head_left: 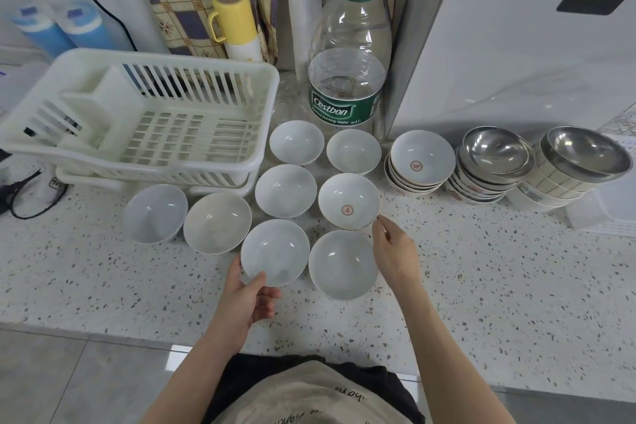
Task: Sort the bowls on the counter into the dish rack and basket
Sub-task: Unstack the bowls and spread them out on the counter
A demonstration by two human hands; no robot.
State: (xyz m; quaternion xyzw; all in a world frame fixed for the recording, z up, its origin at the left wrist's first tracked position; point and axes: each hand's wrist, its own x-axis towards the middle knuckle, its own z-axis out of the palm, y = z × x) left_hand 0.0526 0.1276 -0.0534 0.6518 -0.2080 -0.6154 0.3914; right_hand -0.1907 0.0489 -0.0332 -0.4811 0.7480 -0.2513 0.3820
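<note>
Landmark: white dish rack [220, 79], at the back left of the speckled counter [481, 286]. The rack holds no bowls. No basket can be identified with certainty in view; a pale container at the far right edge is too cropped to tell.

Left to right, from the rack:
- Directly in front of the rack: two plain white bowls, one at its front left [155, 213] and one beside it [217, 222].
- In front of the rack's right corner: a plain bowl [275, 253], held by the left hand [249, 299]. Thumb lies over the near rim, fingers go beneath; the hand is closed on the rim. Cannot tell whether the bowl is lifted or on the counter.
- Just right of the rack: five more loose bowls, one of them a bowl with a red emblem [349, 200].
- The right hand [395, 251] has its fingertips at that bowl's right rim, beside the nearest plain bowl [342, 264]. Fingers pinched loosely; contact likely, a firm hold cannot be confirmed.
- Well right of the rack: a stack of emblem bowls [421, 162], then two stacks topped by steel bowls [495, 153] and [585, 158].
- Behind, right of the rack: a large water bottle [347, 79].

Progress, as judged: nothing sorted yet. Eight loose bowls and three stacks remain. First pickups appear to be under way.
</note>
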